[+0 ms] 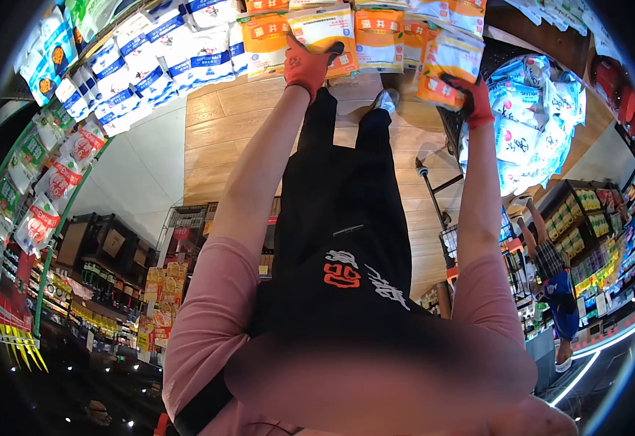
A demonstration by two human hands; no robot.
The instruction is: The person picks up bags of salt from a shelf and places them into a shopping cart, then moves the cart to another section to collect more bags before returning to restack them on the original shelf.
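My left hand (309,64), in a red glove with black fingers, lies against the front of a white and orange salt bag (323,27) in the upper middle. Its thumb stretches out to the right, apart from the fingers, some of which are hard to make out. Towards the upper right, my right hand (470,100), gloved the same way, grips another orange and white salt bag (450,59) by its lower part. This bag is tilted and in front of the others. Similar orange salt bags (379,36) stand in a row between and behind both hands.
Blue and white bags (163,54) line the display at upper left. A round heap of pale blue bags (527,123) is at right, near a dark cart (437,185). Another person (550,280) stands farther right. My shoes are on a wooden floor (223,149).
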